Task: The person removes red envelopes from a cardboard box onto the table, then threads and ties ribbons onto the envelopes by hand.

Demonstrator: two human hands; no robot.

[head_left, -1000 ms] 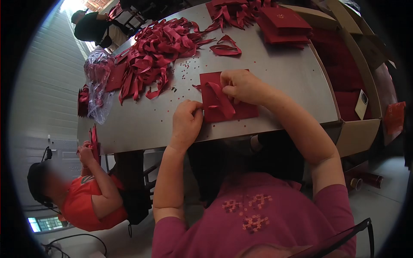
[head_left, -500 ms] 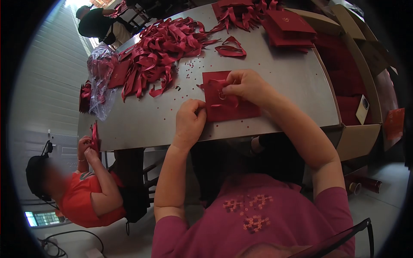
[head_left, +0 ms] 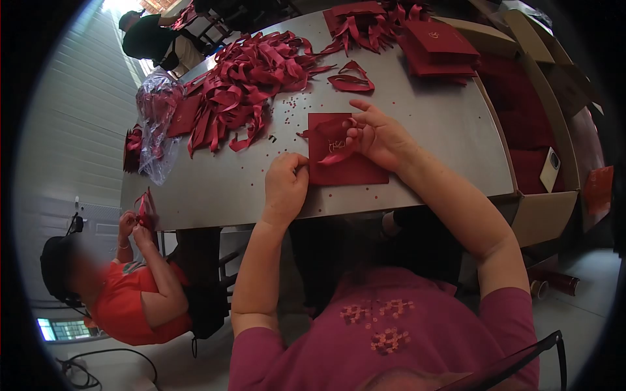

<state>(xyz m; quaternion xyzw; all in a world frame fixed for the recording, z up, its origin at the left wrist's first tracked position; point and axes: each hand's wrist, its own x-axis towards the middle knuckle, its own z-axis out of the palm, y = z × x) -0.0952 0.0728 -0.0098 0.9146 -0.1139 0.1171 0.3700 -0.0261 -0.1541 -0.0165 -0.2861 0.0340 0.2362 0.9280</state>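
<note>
A red paper gift bag (head_left: pixel 358 173) with a gold emblem lies flat near the table's front edge. My left hand (head_left: pixel 286 186) pinches its left edge between thumb and curled fingers. Over the bag's right part is my right hand (head_left: pixel 383 138), its lower fingers curled round a red ribbon (head_left: pixel 338 155) and its index finger stretched out. The ribbon loops across the front of the bag, beside the emblem. A short ribbon end pokes out past the bag's upper left edge. My right palm hides part of the bag.
Tangled red ribbons (head_left: pixel 264 62) heap at the back left, beside a clear plastic bag (head_left: pixel 156 146). Stacked red bags (head_left: pixel 440 42) and a loose ribbon (head_left: pixel 352 79) lie behind. An open carton (head_left: pixel 544 218) with a phone (head_left: pixel 550 169) stands right. A co-worker (head_left: pixel 140 300) sits left.
My right hand has turned and its index finger has lifted, drawing the ribbon slightly rightward and uncovering more of the emblem. My left hand stays at the bag's edge.
</note>
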